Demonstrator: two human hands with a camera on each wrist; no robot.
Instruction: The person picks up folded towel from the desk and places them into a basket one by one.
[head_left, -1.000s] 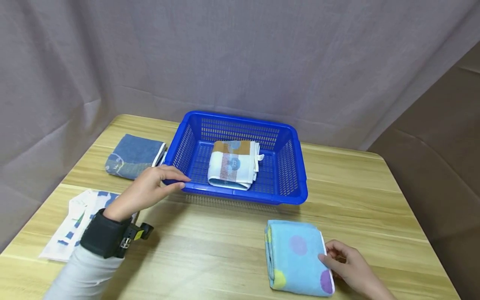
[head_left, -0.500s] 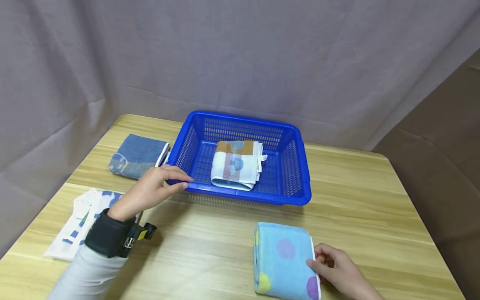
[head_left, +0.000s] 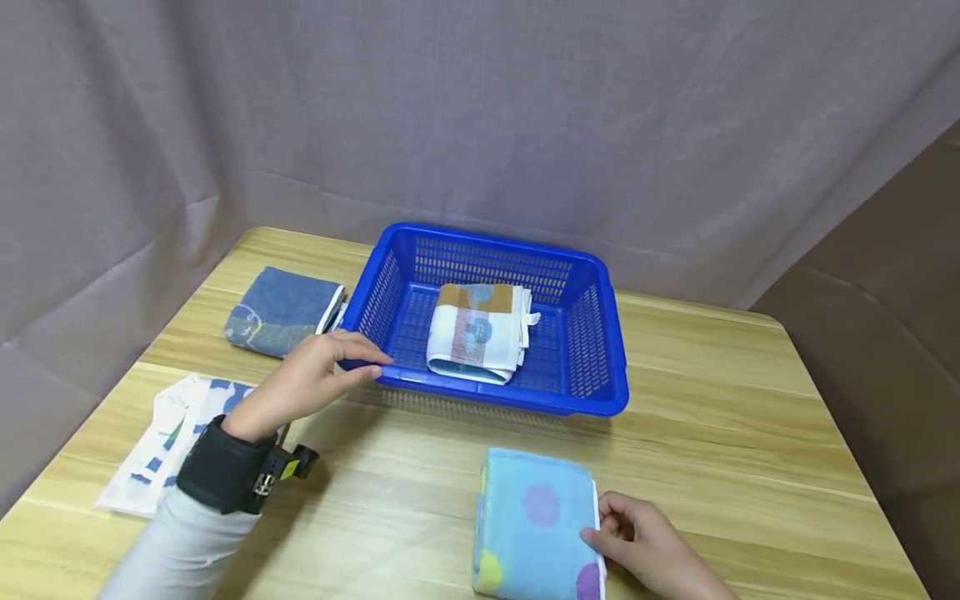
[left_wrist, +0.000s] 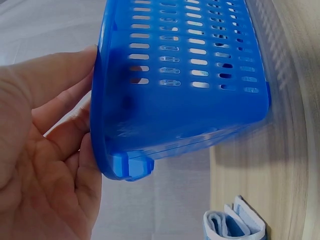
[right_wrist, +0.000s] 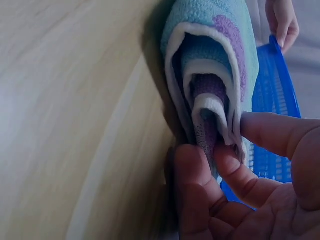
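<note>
My left hand [head_left: 318, 377] grips the near-left rim of a blue plastic basket [head_left: 596, 408], thumb outside and fingers over the edge, as the left wrist view shows close up. Inside the basket lies a folded white and brown towel [head_left: 468, 333]. At the front of the table my right hand [head_left: 645, 537] pinches the white-hemmed right edge of a folded light-blue towel [head_left: 536, 521] with purple and yellow dots. In the right wrist view, the thumb presses on one face of the towel's rolled layers [right_wrist: 210, 85] while fingers curl beneath.
A folded dark-blue towel [head_left: 281, 308] lies left of the basket. A white and blue patterned towel [head_left: 161, 454] sits at the front left, partly under the left forearm. Grey cloth [head_left: 480, 117] hangs behind the wooden table [head_left: 720, 392].
My right hand has moved the light-blue towel leftward along the front of the table. The left hand keeps its hold on the basket rim, and the view has shifted slightly.
</note>
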